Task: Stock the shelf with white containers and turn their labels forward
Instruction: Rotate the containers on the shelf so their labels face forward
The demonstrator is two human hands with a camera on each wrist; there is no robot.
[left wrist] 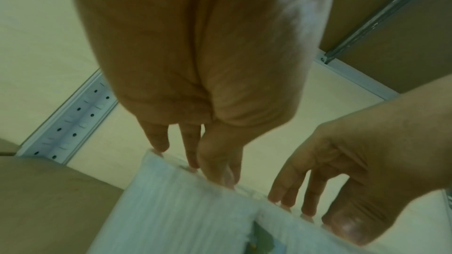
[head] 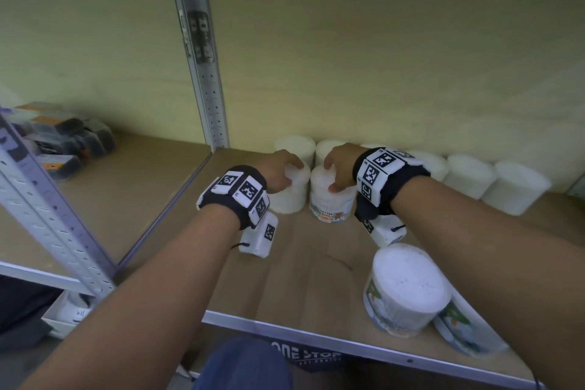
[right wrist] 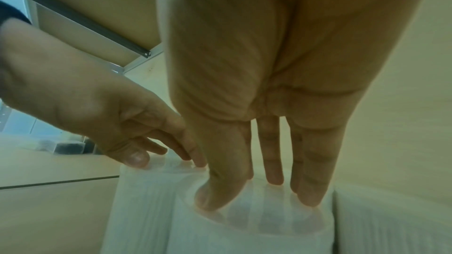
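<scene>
Head view: left hand (head: pixel 280 169) gripping left container (head: pixel 289 191) from above, label hidden. Right hand (head: pixel 340 168) gripping right container (head: pixel 332 199), upright, label facing forward.

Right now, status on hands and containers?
Left hand grips plain-sided white tub. Right hand grips cotton-buds tub, label forward. Nothing blocking.

Both bare forearms reach forward side by side, each wrist wrapped in a black band carrying white marker tiles. The left hand (head: pixel 280 169) and the right hand (head: pixel 338 166) point downward, fingers curled, fingertips (right wrist: pixel 310 198) spread and pressing.
</scene>
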